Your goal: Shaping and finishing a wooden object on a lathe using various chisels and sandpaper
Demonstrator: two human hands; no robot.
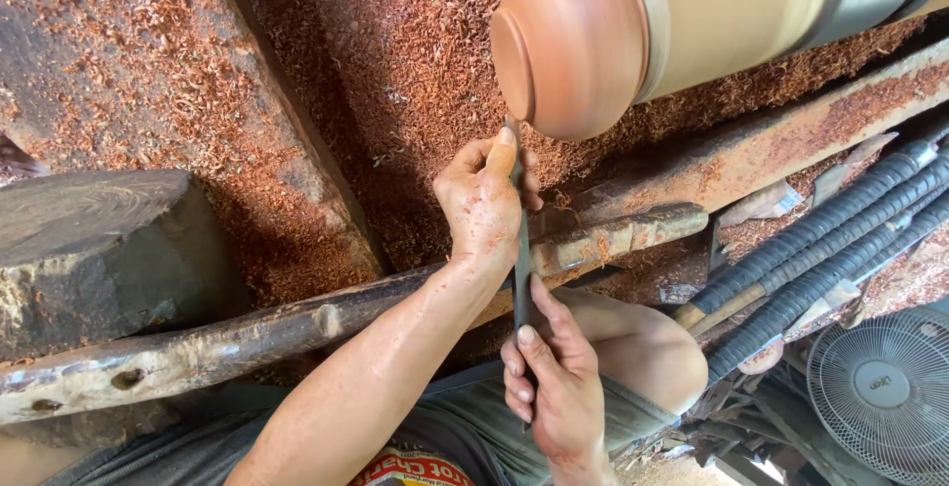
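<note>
Chisel in both hands' closed grip

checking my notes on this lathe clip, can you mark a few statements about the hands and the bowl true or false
1. Both hands hold one long dark chisel. True.
2. The left hand grips the chisel nearer the reddish bowl. True.
3. The right hand rests on the fan. False: it holds the chisel's lower end, apart from the fan.
4. The ground is covered in blue paint. False: reddish wood shavings cover it.
5. The bowl looks motion-blurred. True.
</note>
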